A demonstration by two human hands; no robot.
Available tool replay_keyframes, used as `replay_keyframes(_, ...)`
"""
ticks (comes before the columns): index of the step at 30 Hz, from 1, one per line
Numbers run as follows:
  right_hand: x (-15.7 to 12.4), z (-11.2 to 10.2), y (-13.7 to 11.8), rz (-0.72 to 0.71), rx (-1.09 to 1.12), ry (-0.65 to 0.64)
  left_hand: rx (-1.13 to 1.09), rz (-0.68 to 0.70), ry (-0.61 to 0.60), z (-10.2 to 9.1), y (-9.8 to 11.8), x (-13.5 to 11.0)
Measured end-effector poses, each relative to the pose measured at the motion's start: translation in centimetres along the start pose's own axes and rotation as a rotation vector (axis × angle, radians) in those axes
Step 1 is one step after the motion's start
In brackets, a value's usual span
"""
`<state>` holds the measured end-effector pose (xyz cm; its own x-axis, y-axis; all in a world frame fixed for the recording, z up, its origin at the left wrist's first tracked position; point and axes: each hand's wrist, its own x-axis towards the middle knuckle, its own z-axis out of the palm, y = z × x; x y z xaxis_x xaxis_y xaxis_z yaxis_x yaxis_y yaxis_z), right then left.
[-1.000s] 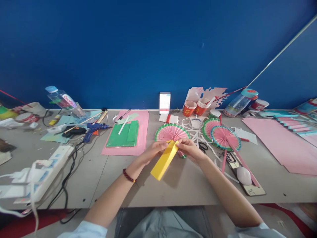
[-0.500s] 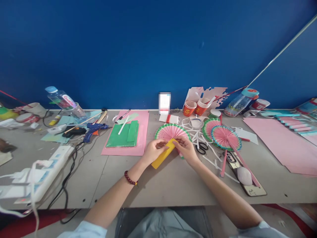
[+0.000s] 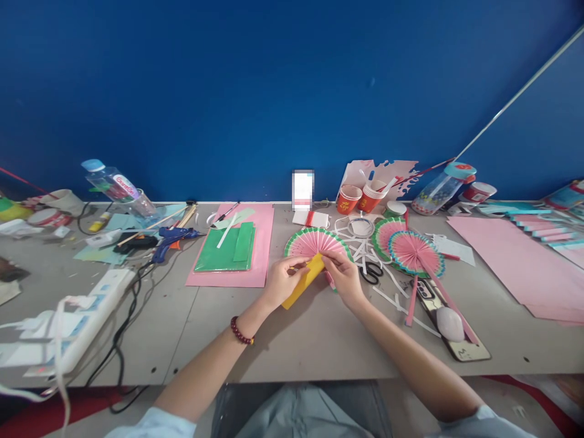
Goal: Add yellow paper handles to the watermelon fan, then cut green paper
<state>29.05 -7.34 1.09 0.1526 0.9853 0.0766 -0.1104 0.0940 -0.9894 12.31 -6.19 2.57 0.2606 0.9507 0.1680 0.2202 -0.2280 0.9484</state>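
Between my hands is a strip of yellow paper (image 3: 303,285), slanting from lower left to upper right above the table. My left hand (image 3: 283,278) pinches its left side, thumb on the near face. At its upper right end, my right hand (image 3: 342,274) grips the paper between thumb and fingers. Just behind the hands lies a pleated pink paper fan (image 3: 314,240) with a green scalloped rim and dark seed marks; the hands hide its lower part. Black-handled scissors (image 3: 371,273) lie to the right of my right hand among white paper strips (image 3: 387,298).
Left on the table (image 3: 237,340) are a packet of green paper (image 3: 223,250) on pink sheets, a blue glue gun (image 3: 171,240) and a power strip (image 3: 91,322). To the right are another round fan (image 3: 416,252), a phone (image 3: 472,347), paper cups (image 3: 350,199) and large pink sheets (image 3: 520,267).
The yellow paper has shifted and turned slightly in my fingers, and less of its face shows. My hands have barely moved; the objects on the table stay put.
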Motion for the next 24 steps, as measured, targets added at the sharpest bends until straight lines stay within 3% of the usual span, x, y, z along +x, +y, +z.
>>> replay_keyframes(16, -0.23, 0.19, -0.56, 0.023, -0.018, 0.045, -0.102, -0.083, 0.007, 0.07, 0.04, -0.09)
replay_keyframes(24, -0.18, 0.14, -0.4, 0.034, -0.041, 0.039, -0.082, -0.087, -0.045, -0.07, 0.38, -0.11)
